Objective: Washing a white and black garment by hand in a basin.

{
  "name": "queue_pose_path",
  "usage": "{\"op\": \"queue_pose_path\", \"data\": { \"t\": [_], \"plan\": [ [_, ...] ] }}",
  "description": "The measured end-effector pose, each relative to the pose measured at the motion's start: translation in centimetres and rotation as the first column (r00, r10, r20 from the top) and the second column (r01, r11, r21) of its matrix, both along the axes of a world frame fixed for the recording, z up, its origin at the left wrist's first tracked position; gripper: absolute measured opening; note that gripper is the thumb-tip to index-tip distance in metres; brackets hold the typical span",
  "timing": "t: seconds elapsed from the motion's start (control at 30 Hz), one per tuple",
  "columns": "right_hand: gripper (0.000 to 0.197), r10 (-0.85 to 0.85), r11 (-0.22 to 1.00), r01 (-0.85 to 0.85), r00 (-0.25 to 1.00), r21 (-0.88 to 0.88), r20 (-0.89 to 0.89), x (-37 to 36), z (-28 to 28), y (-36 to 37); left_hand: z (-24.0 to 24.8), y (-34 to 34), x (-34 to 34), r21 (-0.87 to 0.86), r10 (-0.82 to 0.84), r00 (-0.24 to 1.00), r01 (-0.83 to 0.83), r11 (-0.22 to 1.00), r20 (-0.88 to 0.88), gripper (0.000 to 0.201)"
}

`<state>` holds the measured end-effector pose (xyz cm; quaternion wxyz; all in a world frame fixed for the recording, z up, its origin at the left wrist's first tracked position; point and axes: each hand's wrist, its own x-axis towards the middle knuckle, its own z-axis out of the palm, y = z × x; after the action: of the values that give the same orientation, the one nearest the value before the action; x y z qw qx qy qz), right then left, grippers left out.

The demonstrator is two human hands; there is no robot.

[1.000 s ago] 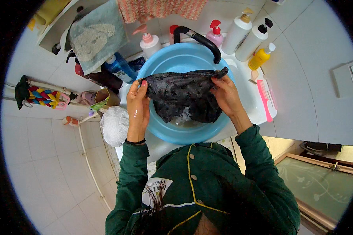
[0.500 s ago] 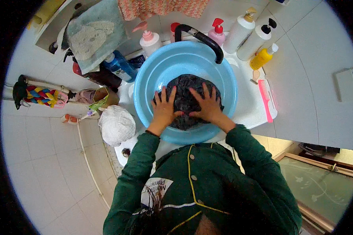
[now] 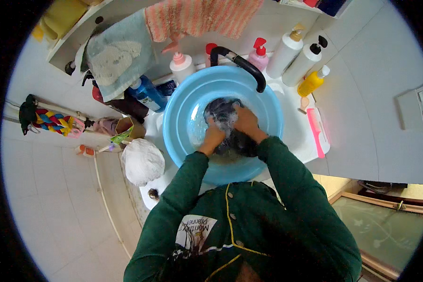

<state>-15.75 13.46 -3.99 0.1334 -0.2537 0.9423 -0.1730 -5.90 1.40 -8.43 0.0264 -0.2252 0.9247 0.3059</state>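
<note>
A light blue basin [image 3: 170, 126] sits on the white washstand, under the black curved tap [image 3: 249, 66]. Inside it lies a wet, dark bundle of cloth [image 3: 226, 112] with whitish suds or wet shine on top; what kind of garment it is cannot be made out. My left hand [image 3: 213, 137] is closed on the cloth's left side. On the opposite side my right hand [image 3: 247, 121] grips it, fingers curled into the folds. Some fingertips of both hands are hidden in the cloth. Shallow water shows around it.
Pump bottles, among them a white one [image 3: 286, 50] and a yellow one [image 3: 313, 82], stand behind the basin. A pink comb [image 3: 316, 134] lies on the right. Left are a blue bottle [image 3: 148, 94], a white crumpled bundle [image 3: 143, 162] and a hanging grey-blue towel [image 3: 120, 58].
My hands have gone from lying spread on the cloth to gripping it, closer together. The bundle has been drawn together, its wet, sudsy surface showing. The view has shifted slightly.
</note>
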Motion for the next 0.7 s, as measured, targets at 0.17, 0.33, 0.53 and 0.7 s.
{"op": "queue_pose_path", "data": {
  "t": [0.17,0.33,0.53,0.7],
  "plan": [
    [0.049,0.32,0.925,-0.373,0.869,-0.075,-0.377,5.4,6.1,3.0,7.4,-2.1,0.8,0.938,0.286,0.93,-0.132,-0.321,0.229,0.062],
    [0.051,0.566,0.68,-0.725,0.614,-0.109,-0.55,8.9,4.8,3.5,7.8,-2.0,0.9,0.99,0.508,0.85,-0.136,-0.037,0.135,0.059],
    [0.084,0.132,0.915,-0.219,0.956,-0.338,-0.264,9.3,5.4,5.3,8.5,-0.9,3.3,-0.172,-0.267,0.963,0.259,0.95,-0.027,0.074],
    [0.118,0.093,0.978,-0.094,0.996,0.185,0.013,9.0,3.1,3.8,6.9,0.9,5.0,-0.067,-0.417,0.886,0.438,0.897,0.203,0.089]
  ]
}}
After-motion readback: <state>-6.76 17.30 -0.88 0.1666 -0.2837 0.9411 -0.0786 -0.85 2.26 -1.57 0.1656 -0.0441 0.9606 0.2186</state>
